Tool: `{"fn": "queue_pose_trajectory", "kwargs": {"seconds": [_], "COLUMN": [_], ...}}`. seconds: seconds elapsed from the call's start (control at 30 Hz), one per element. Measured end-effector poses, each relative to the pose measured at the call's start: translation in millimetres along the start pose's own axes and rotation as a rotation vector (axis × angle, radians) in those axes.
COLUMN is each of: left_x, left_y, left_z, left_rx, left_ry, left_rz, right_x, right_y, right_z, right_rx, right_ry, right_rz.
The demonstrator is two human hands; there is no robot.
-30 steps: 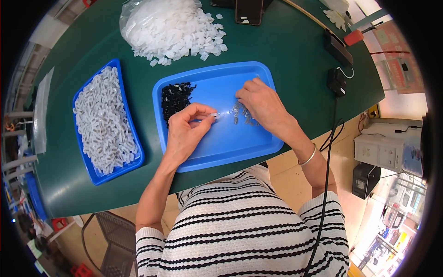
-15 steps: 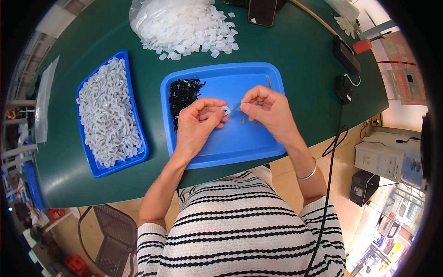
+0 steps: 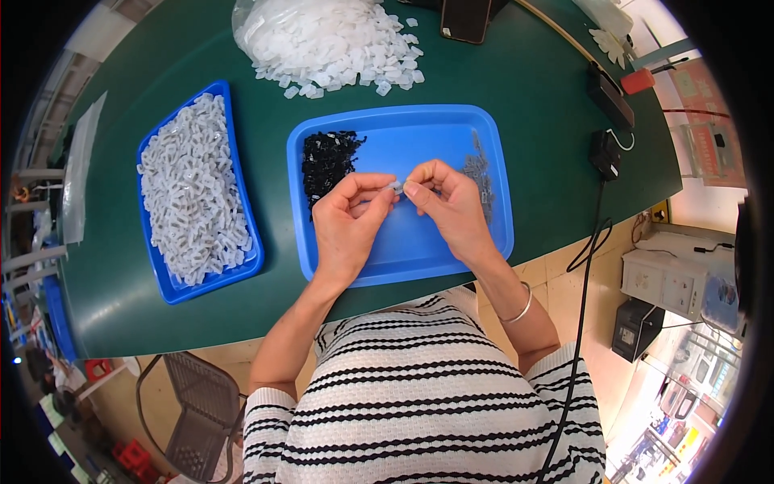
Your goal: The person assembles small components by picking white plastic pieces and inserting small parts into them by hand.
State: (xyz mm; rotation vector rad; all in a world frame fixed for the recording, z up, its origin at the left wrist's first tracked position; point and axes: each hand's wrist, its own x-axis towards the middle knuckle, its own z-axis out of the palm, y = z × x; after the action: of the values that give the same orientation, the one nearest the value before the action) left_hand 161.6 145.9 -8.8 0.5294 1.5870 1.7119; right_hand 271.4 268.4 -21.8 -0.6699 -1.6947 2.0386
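Over the middle of a light blue tray (image 3: 403, 114), my two hands meet at the fingertips. My left hand (image 3: 345, 226) pinches a small translucent white plastic piece (image 3: 395, 186) between thumb and fingers. Thumb and forefinger of my right hand (image 3: 453, 211) are closed right against that piece; whatever they grip is too small to make out. Inside the tray, a heap of small black parts (image 3: 329, 164) lies on the left, and thin grey parts (image 3: 479, 173) are strewn along the right side.
A darker blue tray (image 3: 172, 297) full of whitish-grey plastic pieces (image 3: 193, 189) stands at the left. Beyond the middle tray, loose white plastic pieces (image 3: 330, 50) spill from a clear bag. A dark phone (image 3: 465, 20), black adapter (image 3: 604, 155) and cable lie farther right.
My right hand has moved left from the tray's right side, and its fingertips now meet the white piece in my left hand. The grey parts it covered now show.
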Motion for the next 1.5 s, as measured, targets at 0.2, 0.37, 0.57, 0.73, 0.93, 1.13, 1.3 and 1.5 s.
{"fn": "queue_pose_trajectory", "kwargs": {"seconds": [0.2,0.37,0.57,0.73,0.93,1.13,1.3,1.5], "left_x": [-9,-13,-21,-20,10,21,61,132], "left_y": [-2,8,6,24,79,77,76,40], "left_z": [4,-3,-15,-47,-171,-224,-154,-100], "left_rx": [0.259,0.371,0.252,0.163,0.772,1.348,1.272,1.216], "left_ry": [0.09,0.04,-0.055,0.027,0.599,0.629,0.523,0.174], "left_rz": [0.236,0.321,0.119,0.183,0.498,0.493,0.851,0.665], "right_x": [-4,2,2,17,76,92,92,89], "right_y": [2,-6,-11,-13,-10,0,2,0], "right_z": [12,-5,-3,4,-20,10,19,5], "right_rx": [0.059,0.156,0.143,-0.271,-1.118,-1.368,-1.411,-1.33], "right_ry": [-0.003,-0.177,-0.34,-0.343,-0.201,-0.351,-0.323,-0.222], "right_rz": [0.026,0.182,0.297,0.031,-0.631,-0.75,-0.716,-0.631]}}
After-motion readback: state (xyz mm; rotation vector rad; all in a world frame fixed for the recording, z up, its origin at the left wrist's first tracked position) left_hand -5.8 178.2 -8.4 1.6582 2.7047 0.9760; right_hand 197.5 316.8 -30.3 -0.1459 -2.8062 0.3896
